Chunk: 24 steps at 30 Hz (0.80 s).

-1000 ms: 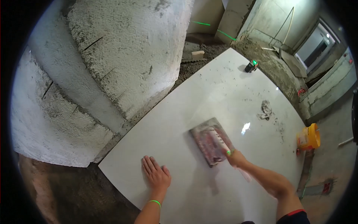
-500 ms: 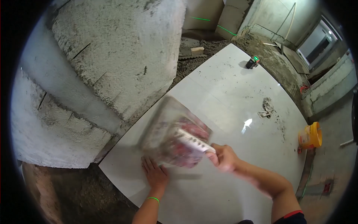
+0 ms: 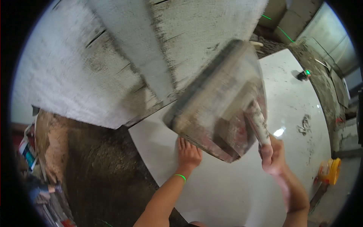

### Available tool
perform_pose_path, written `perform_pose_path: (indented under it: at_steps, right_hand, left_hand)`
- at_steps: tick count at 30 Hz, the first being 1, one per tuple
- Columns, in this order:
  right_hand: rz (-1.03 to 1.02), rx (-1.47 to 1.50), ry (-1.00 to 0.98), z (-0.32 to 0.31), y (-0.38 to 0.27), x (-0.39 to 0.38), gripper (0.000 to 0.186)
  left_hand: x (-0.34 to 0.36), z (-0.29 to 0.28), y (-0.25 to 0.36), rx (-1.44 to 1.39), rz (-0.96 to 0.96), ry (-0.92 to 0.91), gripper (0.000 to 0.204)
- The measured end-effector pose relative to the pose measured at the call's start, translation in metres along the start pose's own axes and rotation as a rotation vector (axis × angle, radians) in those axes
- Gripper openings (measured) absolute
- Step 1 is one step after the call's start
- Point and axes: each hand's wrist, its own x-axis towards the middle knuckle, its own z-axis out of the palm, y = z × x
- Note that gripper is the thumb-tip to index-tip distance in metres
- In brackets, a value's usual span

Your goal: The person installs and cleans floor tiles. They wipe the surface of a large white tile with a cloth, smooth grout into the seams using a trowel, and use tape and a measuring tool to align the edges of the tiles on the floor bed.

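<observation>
The right hand (image 3: 273, 157), at 3 o'clock from the left hand (image 3: 189, 154), has its fingers wrapped around the pale handle (image 3: 259, 123) of a broad, rectangular-headed tool (image 3: 223, 109). The motion-blurred head reaches toward 10 o'clock from that grip and appears raised above the glossy white slab (image 3: 223, 189). The left hand rests palm down on the slab, its fingers close together, the tips partly hidden by the tool's lower edge. From the right hand, a crumpled cloth (image 3: 303, 125) lies between 1 and 2 o'clock, a small dark device (image 3: 303, 75) near 1 o'clock, and a yellow bucket (image 3: 331, 171) between 3 and 4 o'clock. A rough concrete wall (image 3: 113, 75) stands around 10 to 11 o'clock from the left hand.
</observation>
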Motion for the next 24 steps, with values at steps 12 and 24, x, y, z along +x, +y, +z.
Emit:
perform_pose_path:
  at_steps: [12, 24]
  right_hand:
    - [0.92, -0.309, 0.223, 0.036, 0.219, -0.079, 0.074]
    - [0.3, -0.746, -0.076, 0.15, 0.132, -0.236, 0.07]
  left_hand:
    - [0.004, -0.002, -0.004, -0.022, 0.021, 0.069, 0.066]
    - [-0.135, -0.067, -0.136, 0.067, -0.129, 0.036, 0.065]
